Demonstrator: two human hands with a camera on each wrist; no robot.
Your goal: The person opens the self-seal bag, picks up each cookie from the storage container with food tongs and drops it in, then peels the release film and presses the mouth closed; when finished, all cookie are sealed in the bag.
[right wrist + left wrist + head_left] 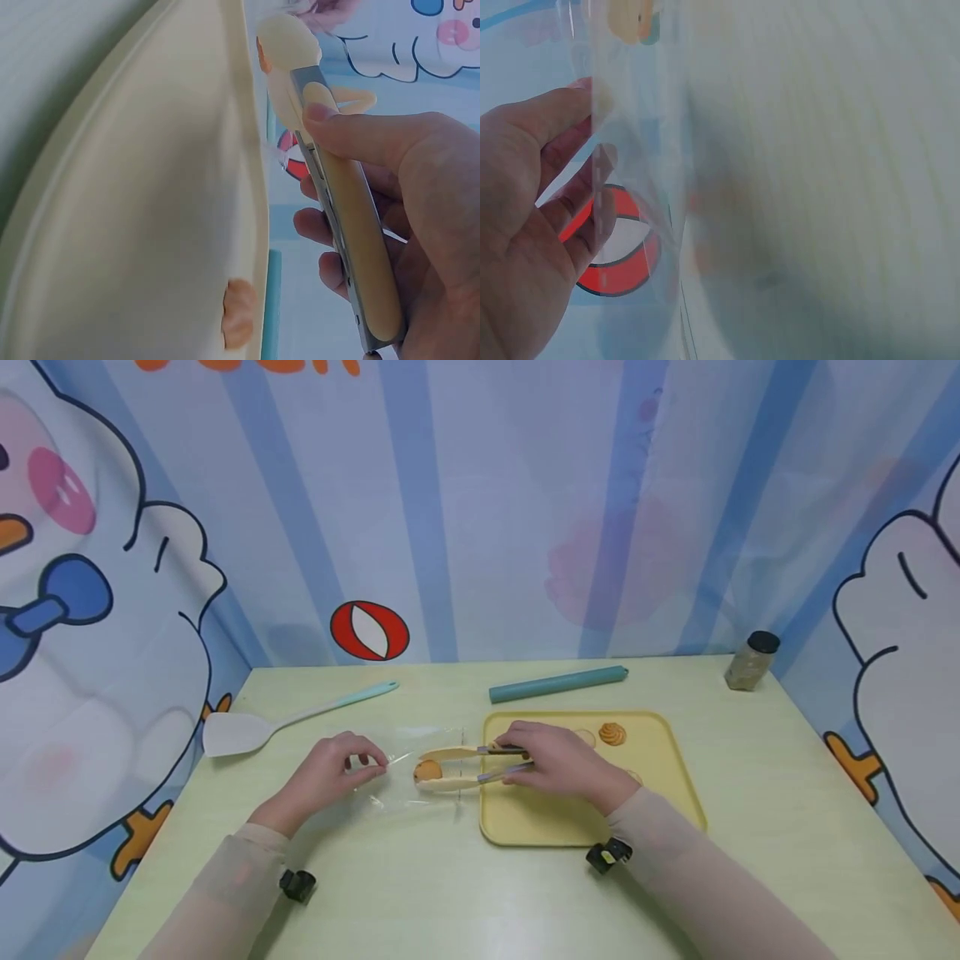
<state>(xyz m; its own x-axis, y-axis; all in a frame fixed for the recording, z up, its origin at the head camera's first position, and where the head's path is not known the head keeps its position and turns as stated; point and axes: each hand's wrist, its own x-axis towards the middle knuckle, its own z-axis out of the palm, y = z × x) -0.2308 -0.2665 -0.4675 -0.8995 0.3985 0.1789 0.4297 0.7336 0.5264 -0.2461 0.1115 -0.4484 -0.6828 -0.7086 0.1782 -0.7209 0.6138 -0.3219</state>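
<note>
A clear plastic bag (408, 800) lies on the table, and my left hand (330, 767) pinches its left end between thumb and fingers. In the left wrist view the film of the bag (641, 135) stands in front of the fingertips. My right hand (561, 760) grips metal-handled tongs (456, 783) with cream-coloured tips. Between those tips sits a round golden-brown cookie (427, 770), at the bag; whether it is inside or above the film I cannot tell. Seen from the right wrist, the thumb presses on the tongs' handle (352, 232).
Under the right forearm lies a yellow tray (540, 827) with a swirled cookie (612, 733) and pale round pieces partly hidden by the hand. Behind are a teal rod (558, 684), a white spatula (238, 733) at left, and a black-lidded jar (750, 663) at right.
</note>
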